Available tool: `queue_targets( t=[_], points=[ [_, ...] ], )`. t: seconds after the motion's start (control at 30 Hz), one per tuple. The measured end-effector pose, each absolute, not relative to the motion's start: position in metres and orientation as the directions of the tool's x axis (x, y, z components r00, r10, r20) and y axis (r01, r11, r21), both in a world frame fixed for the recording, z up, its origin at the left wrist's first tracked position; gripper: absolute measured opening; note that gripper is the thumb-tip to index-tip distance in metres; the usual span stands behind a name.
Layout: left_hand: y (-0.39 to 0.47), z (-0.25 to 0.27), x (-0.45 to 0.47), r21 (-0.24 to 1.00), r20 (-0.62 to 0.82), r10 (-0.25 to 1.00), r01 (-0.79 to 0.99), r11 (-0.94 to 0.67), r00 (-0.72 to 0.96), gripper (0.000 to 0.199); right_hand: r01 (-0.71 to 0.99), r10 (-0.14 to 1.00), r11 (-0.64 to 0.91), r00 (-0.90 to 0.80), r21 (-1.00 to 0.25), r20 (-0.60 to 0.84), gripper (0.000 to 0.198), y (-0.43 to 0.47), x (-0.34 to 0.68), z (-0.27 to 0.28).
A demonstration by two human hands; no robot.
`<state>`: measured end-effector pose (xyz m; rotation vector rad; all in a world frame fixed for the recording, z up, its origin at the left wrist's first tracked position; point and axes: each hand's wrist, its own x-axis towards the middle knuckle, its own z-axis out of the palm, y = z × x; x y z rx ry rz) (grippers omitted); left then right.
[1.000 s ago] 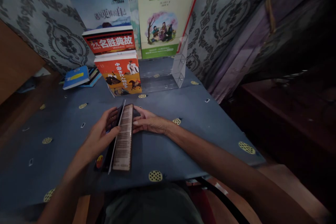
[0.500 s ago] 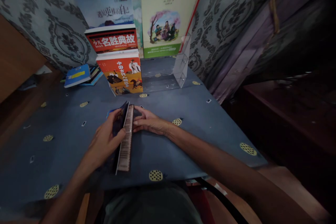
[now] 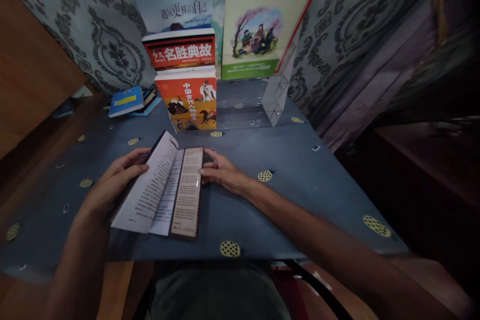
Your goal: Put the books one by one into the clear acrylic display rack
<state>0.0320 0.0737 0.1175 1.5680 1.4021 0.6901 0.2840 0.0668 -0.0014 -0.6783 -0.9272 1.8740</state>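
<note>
A partly opened book (image 3: 150,192) rests low over the table in front of me, its printed pages fanned to the left. Along its right side lies a tan, text-covered cover flap (image 3: 189,192). My left hand (image 3: 125,175) grips the left cover and pages, thumb on the page edge and fingers behind. My right hand (image 3: 221,172) pinches the flap's outer edge between thumb and fingers.
Several books stand behind in a clear acrylic stand (image 3: 275,102), among them an orange book (image 3: 191,105) and a green-and-cream book (image 3: 262,35). A blue book (image 3: 126,101) tops a small pile at back left. Patterned curtain (image 3: 112,35) hangs behind the table (image 3: 258,220).
The book has gone from nearly closed to open, showing its printed pages. My left hand has moved left with the cover; the right still holds the flap. The view has shifted slightly.
</note>
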Motion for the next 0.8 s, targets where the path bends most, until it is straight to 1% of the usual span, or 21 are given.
queue_targets(
  t=[0.07, 0.13, 0.2, 0.3, 0.43, 0.5, 0.6, 0.67, 0.8],
  points=[
    [0.072, 0.116, 0.034, 0.896, -0.19, 0.964, 0.434, 0.092, 0.187, 0.049, -0.477, 0.899, -0.303, -0.431, -0.825, -0.081, 0.076, 0.067, 0.283, -0.001],
    [0.07, 0.113, 0.04, 0.903, -0.193, 0.959, 0.42, 0.09, 0.21, 0.046, -0.473, 0.901, -0.301, -0.424, -0.828, -0.085, 0.076, 0.067, 0.283, -0.001],
    [0.066, 0.11, 0.048, 0.899, -0.158, 0.953, 0.438, 0.03, 0.258, 0.046, -0.471, 0.904, -0.298, -0.42, -0.83, -0.087, 0.076, 0.067, 0.283, -0.001],
    [0.06, 0.105, 0.06, 0.877, -0.085, 0.942, 0.473, -0.084, 0.325, 0.052, -0.474, 0.905, -0.291, -0.417, -0.831, -0.079, 0.073, 0.066, 0.282, 0.0],
    [0.057, 0.098, 0.063, 0.852, -0.062, 0.921, 0.5, -0.152, 0.386, 0.053, -0.485, 0.908, -0.291, -0.412, -0.825, -0.079, 0.066, 0.065, 0.282, 0.003],
    [0.059, 0.094, 0.057, 0.837, -0.055, 0.925, 0.522, -0.163, 0.377, 0.052, -0.486, 0.908, -0.302, -0.409, -0.82, -0.092, 0.063, 0.064, 0.282, 0.003],
    [0.064, 0.086, 0.046, 0.808, -0.029, 0.955, 0.57, -0.151, 0.294, 0.057, -0.482, 0.907, -0.314, -0.408, -0.818, -0.108, 0.064, 0.064, 0.283, 0.004],
    [0.064, 0.081, 0.042, 0.766, -0.008, 0.969, 0.624, -0.153, 0.248, 0.06, -0.474, 0.908, -0.317, -0.401, -0.822, -0.119, 0.067, 0.064, 0.282, 0.006],
    [0.049, 0.075, 0.056, 0.709, 0.041, 0.964, 0.672, -0.214, 0.264, 0.068, -0.404, 0.925, -0.304, -0.343, -0.863, -0.165, 0.073, 0.063, 0.274, 0.014]
  ],
)
